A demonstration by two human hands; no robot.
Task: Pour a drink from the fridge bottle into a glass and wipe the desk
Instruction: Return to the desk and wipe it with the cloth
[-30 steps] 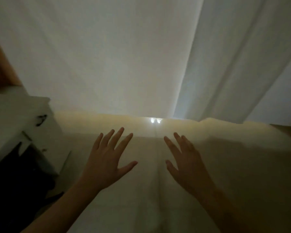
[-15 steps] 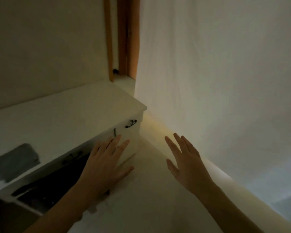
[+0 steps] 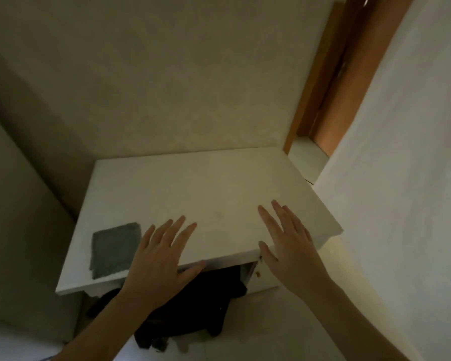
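A white desk (image 3: 206, 186) stands against the beige wall in a dim room. A folded grey cloth (image 3: 113, 250) lies flat on its front left corner. My left hand (image 3: 159, 259) is held flat, fingers spread, over the desk's front edge just right of the cloth, holding nothing. My right hand (image 3: 288, 246) hovers the same way, fingers apart, above the desk's front right part. No bottle, glass or fridge is in view.
A dark bundle of fabric (image 3: 193, 300) sits in the gap under the desk. A white curtain (image 3: 401, 178) hangs along the right. A wooden door frame (image 3: 323, 95) rises behind the desk's right corner. The pale floor (image 3: 271, 324) lies below.
The view has swung left from the white curtain to the desk, which now fills the middle. Both hands stay spread and empty in front of me and now hover over the desk.
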